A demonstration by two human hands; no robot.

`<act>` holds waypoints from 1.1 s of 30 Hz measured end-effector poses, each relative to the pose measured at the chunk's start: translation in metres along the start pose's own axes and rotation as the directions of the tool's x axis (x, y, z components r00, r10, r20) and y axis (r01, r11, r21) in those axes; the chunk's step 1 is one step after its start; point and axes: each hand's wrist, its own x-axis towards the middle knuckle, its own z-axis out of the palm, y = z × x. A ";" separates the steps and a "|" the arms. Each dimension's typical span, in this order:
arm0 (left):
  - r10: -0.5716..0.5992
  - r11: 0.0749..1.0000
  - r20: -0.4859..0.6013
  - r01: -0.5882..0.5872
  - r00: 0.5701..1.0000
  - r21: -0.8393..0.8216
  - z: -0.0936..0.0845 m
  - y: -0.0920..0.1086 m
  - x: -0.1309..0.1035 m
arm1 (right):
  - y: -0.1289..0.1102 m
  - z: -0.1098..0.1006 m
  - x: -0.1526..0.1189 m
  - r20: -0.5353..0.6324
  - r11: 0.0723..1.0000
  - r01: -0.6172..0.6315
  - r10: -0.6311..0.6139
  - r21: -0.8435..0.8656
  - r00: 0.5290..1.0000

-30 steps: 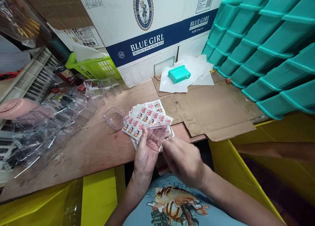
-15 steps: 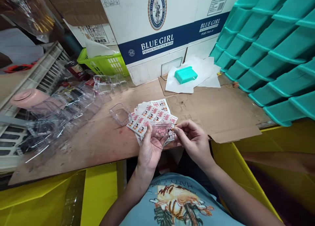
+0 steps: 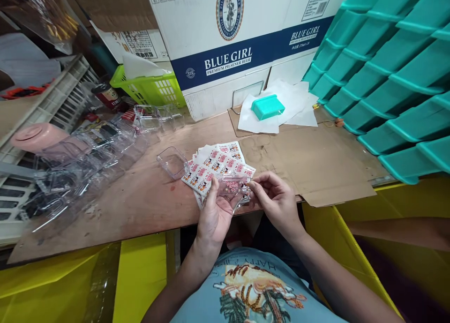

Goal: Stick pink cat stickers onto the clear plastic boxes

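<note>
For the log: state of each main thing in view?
Left hand: holding clear case
Right hand: pinched at case's right end
Clear case: held, closure unclear
Sticker sheets: loosely stacked
Clear containers: heaped
Teal bin: on white sheets
Right-side bins: stacked
Green basket: upright, paper inside
Beer box: upright

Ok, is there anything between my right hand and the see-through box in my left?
Nothing visible. Your right hand is up against the right end of the see-through box, which your left hand holds. The sticker sheets lie behind the box, not between.
</note>
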 end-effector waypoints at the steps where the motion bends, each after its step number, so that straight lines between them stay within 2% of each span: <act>1: 0.004 1.000 0.004 -0.004 1.000 -0.001 0.000 0.000 0.000 | -0.001 0.001 -0.001 -0.011 1.000 0.005 -0.005 0.002 1.000; 4: 0.011 1.000 0.000 -0.011 1.000 0.008 0.001 -0.001 -0.001 | -0.004 0.003 -0.007 -0.026 0.998 0.055 -0.056 -0.031 0.998; 7: 0.007 1.000 -0.007 -0.007 1.000 0.028 0.001 -0.002 -0.002 | -0.010 0.005 -0.019 -0.003 0.969 0.188 -0.191 -0.159 0.982; 9: 0.005 1.000 -0.002 -0.005 1.000 0.019 0.000 -0.002 -0.001 | -0.017 0.005 -0.029 0.031 0.897 0.339 -0.344 -0.283 0.938; 11: 0.004 1.000 0.026 -0.004 1.000 -0.004 -0.001 -0.002 0.000 | -0.026 0.005 -0.039 0.081 0.796 0.476 -0.483 -0.374 0.872; 12: 0.006 1.000 0.038 -0.005 0.999 -0.011 -0.002 -0.002 0.001 | -0.030 0.005 -0.041 0.097 0.762 0.512 -0.520 -0.397 0.849; 13: 0.008 1.000 0.047 -0.008 0.999 -0.010 -0.002 -0.002 0.001 | -0.033 0.005 -0.043 0.101 0.755 0.519 -0.527 -0.400 0.844; 15: 0.012 1.000 0.048 -0.012 0.999 0.010 -0.002 -0.002 0.001 | -0.036 0.005 -0.039 0.069 0.828 0.444 -0.449 -0.343 0.891; 18: -0.004 0.999 0.021 0.003 1.000 0.040 -0.001 -0.002 0.000 | -0.033 0.005 -0.026 0.034 0.970 0.187 -0.184 -0.153 0.982; 21: -0.018 0.999 -0.007 0.018 1.000 0.045 0.000 -0.002 -0.002 | -0.026 0.005 -0.015 0.054 1.000 0.006 -0.004 -0.023 0.999; 24: -0.015 1.000 -0.026 0.016 1.000 0.024 0.001 -0.001 -0.002 | -0.022 0.006 -0.011 0.056 0.998 -0.048 0.046 0.032 0.997; 33: -0.010 1.000 -0.033 0.011 0.999 0.027 -0.001 -0.001 -0.002 | -0.013 0.008 -0.007 0.009 0.997 -0.061 0.061 0.050 0.998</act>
